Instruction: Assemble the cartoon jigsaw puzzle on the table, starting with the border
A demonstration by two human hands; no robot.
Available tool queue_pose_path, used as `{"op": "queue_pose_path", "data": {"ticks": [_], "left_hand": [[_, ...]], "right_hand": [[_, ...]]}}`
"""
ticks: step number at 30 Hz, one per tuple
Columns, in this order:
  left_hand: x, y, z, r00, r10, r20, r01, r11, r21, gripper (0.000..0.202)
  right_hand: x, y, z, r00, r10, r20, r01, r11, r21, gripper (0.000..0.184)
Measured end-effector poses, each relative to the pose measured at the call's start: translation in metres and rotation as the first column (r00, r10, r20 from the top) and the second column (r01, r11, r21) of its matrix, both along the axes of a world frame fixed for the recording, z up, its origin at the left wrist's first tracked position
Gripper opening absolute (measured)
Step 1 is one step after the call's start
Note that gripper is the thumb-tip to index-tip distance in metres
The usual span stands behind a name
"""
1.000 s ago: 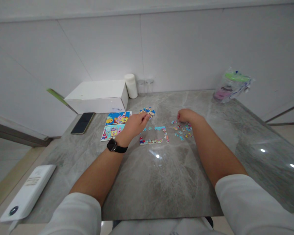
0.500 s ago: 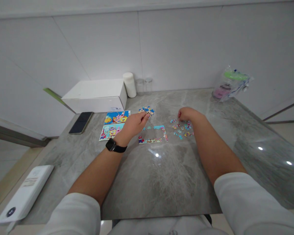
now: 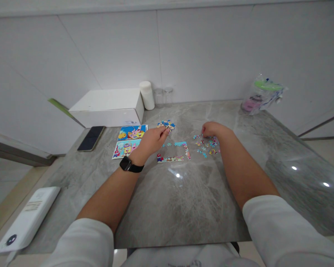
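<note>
My left hand (image 3: 155, 138) is closed in a pinch, above the left side of a partly joined jigsaw frame (image 3: 171, 159). Whatever its fingertips may hold is too small to make out. Behind it lies a heap of blue and yellow puzzle pieces (image 3: 168, 124). My right hand (image 3: 212, 129) has its fingers curled down at the far edge of scattered puzzle pieces (image 3: 203, 148), and its fingertips are mostly hidden. Left of the jigsaw frame, two cartoon picture cards (image 3: 127, 147) lie one above the other, partly covered by my left hand.
A phone (image 3: 91, 139) lies on the grey table (image 3: 183, 207). Along the wall stand a white box (image 3: 108, 111), a white bottle (image 3: 147, 95) and two clear jars (image 3: 168, 97). A plastic-wrapped tub (image 3: 260, 96) is at back right, a white device (image 3: 29, 220) at front left.
The whole view has shifted very slightly. Both hands stay in nearly the same places, with no piece visibly moved.
</note>
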State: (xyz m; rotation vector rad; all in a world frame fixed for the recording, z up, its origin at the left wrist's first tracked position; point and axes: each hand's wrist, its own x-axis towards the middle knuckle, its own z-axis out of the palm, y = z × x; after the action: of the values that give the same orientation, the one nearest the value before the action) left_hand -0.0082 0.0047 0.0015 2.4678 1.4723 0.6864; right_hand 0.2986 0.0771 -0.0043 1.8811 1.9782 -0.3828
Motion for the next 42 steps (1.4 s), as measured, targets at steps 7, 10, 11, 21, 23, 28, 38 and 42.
{"op": "queue_pose_path", "data": {"ticks": [7,10,11,21,23,28,38,42], "left_hand": [[-0.002,0.004,-0.003,0.994,-0.010,0.110,0.013,1.000,-0.027,0.035],[-0.001,0.007,-0.004,0.965,0.004,0.261,0.019,0.996,-0.085,0.027],[-0.001,0.007,-0.004,0.949,0.016,0.314,0.019,0.994,-0.106,0.025],[-0.002,0.011,0.002,0.822,0.075,0.565,0.080,0.966,-0.245,0.031],[-0.003,0.011,0.001,0.825,0.083,0.558,0.073,0.965,-0.253,0.031],[-0.004,0.011,0.000,0.855,0.078,0.513,0.064,0.965,-0.254,0.028],[-0.002,0.010,0.000,0.759,0.099,0.643,0.189,0.912,-0.364,0.035],[-0.003,0.012,-0.001,0.714,0.128,0.689,0.192,0.909,-0.369,0.035]], "right_hand": [[-0.002,-0.001,0.012,0.838,-0.046,-0.543,0.113,0.989,0.091,0.024],[-0.026,-0.013,0.023,0.570,-0.034,-0.821,0.142,0.988,0.058,0.023],[-0.036,-0.018,0.026,0.487,-0.036,-0.873,0.138,0.990,0.036,0.025],[-0.102,-0.055,0.034,0.203,-0.028,-0.979,0.095,0.995,-0.009,0.018],[-0.104,-0.057,0.033,0.226,-0.013,-0.974,0.099,0.995,0.010,0.018],[-0.103,-0.055,0.029,0.280,0.037,-0.959,0.083,0.995,0.062,0.023],[-0.104,-0.050,0.023,0.134,-0.017,-0.991,0.184,0.983,0.008,0.033],[-0.104,-0.050,0.020,0.143,-0.025,-0.989,0.153,0.988,-0.003,0.032]]}}
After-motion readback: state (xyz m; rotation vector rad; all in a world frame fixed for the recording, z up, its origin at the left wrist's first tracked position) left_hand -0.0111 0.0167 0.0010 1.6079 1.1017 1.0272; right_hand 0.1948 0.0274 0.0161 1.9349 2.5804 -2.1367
